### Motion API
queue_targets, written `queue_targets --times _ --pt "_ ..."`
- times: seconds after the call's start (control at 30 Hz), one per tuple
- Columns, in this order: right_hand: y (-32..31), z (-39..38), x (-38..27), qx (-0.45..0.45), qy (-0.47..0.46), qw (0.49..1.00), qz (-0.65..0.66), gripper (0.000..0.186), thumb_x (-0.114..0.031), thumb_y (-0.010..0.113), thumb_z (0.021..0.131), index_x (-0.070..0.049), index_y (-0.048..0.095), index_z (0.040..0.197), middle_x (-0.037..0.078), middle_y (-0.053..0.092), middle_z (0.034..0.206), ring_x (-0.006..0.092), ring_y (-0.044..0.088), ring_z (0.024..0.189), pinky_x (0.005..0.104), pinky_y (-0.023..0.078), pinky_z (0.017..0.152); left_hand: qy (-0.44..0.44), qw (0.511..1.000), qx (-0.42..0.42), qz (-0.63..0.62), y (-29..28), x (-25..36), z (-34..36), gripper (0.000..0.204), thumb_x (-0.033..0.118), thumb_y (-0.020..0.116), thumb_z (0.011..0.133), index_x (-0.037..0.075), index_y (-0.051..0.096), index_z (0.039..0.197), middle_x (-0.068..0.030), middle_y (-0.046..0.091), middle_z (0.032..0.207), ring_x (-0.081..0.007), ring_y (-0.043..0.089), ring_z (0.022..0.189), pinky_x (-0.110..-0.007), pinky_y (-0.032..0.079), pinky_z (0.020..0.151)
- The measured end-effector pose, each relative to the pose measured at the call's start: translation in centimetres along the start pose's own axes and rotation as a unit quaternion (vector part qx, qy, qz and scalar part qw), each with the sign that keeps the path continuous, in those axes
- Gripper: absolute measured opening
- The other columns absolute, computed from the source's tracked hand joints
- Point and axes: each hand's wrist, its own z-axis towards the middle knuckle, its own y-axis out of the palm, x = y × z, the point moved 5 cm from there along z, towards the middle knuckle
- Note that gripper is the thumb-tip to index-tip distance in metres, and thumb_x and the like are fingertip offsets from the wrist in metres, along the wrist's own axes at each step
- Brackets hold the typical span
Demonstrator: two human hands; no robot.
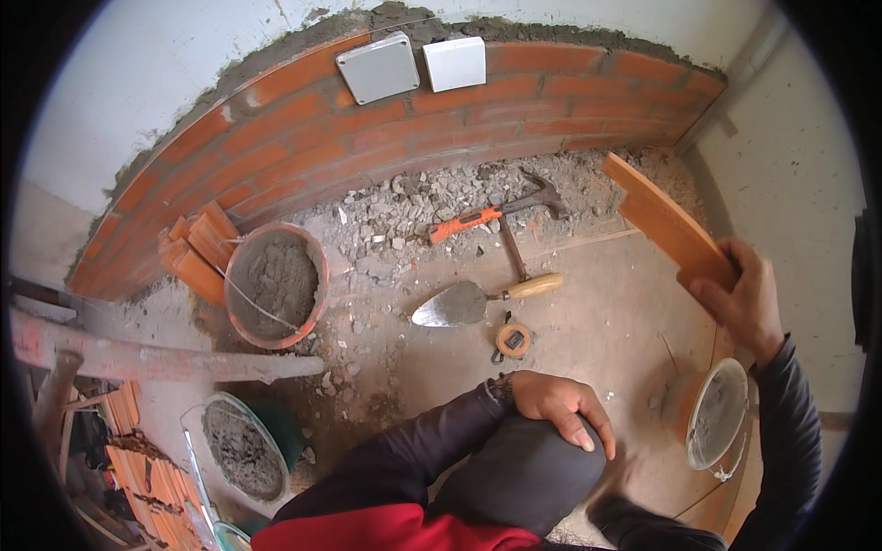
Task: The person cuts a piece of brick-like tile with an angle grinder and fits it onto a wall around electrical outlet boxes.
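My right hand [749, 298] grips the near end of a long, thin orange brick tile [666, 216] with a chipped, notched edge. The tile is tilted, its far end pointing toward the wall. My left hand [562, 404] lies over my dark-clad knee, fingers stretched and holding nothing. In front of that knee are a tape measure [513, 341] and a trowel [464, 304] with a wooden handle. Beyond the trowel, a claw hammer [496, 213] with an orange grip lies on rubble, close to a thin dark metal bar [513, 250].
An orange bucket [323, 321] of mortar stands at left beside stacked brick tiles [197, 257]. Nearer are a green bucket [292, 432] and a reddish pole [184, 361]. A small bucket [678, 413] leans at right. Low brickwork [386, 138] with two box covers lines the wall.
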Motion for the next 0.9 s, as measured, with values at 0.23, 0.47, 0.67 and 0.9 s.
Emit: queue_targets --times 0.23,0.47,0.67,0.9 --pt "-0.1 7.8 -6.2 0.029 -0.126 0.988 -0.081 0.034 -0.012 0.081 0.075 0.004 0.065 0.100 0.018 0.068 0.084 0.0257 0.066 0.075 0.0355 0.051 0.075 0.026 0.994 0.098 -0.044 -0.5 1.3 -7.7 0.045 0.028 0.065 0.091 -0.006 0.070 0.119 -0.0182 0.070 0.118 -0.0297 0.064 0.113 -0.039 0.044 0.101" --pt "5.8 16.0 -7.7 0.086 -0.251 0.964 0.021 0.035 -0.019 0.084 0.076 -0.002 0.069 0.102 0.014 0.070 0.091 0.0283 0.069 0.083 0.0369 0.052 0.076 -0.003 0.886 0.443 0.134 -3.9 5.9 -14.2 0.041 0.035 0.061 0.102 0.002 0.063 0.127 -0.0084 0.068 0.118 -0.0201 0.065 0.112 -0.035 0.051 0.095" --pt "9.7 19.6 -9.9 0.078 -0.318 0.945 0.022 0.037 -0.024 0.084 0.075 -0.003 0.071 0.102 0.014 0.072 0.095 0.0335 0.069 0.090 0.0404 0.053 0.079 0.139 0.679 0.714 0.095 -11.7 18.4 -11.5 0.070 0.052 0.059 0.100 -0.003 0.042 0.140 -0.0198 0.052 0.136 -0.0312 0.056 0.125 -0.043 0.049 0.106" --pt "9.8 21.7 -12.7 0.111 -0.396 0.909 0.073 0.032 -0.022 0.083 0.076 -0.003 0.071 0.099 0.014 0.072 0.096 0.0361 0.067 0.093 0.0430 0.053 0.079 0.303 0.495 0.810 0.083 -16.3 23.5 -9.5 0.062 0.047 0.067 0.097 -0.006 0.053 0.127 -0.0152 0.058 0.123 -0.0269 0.058 0.114 -0.043 0.048 0.104"
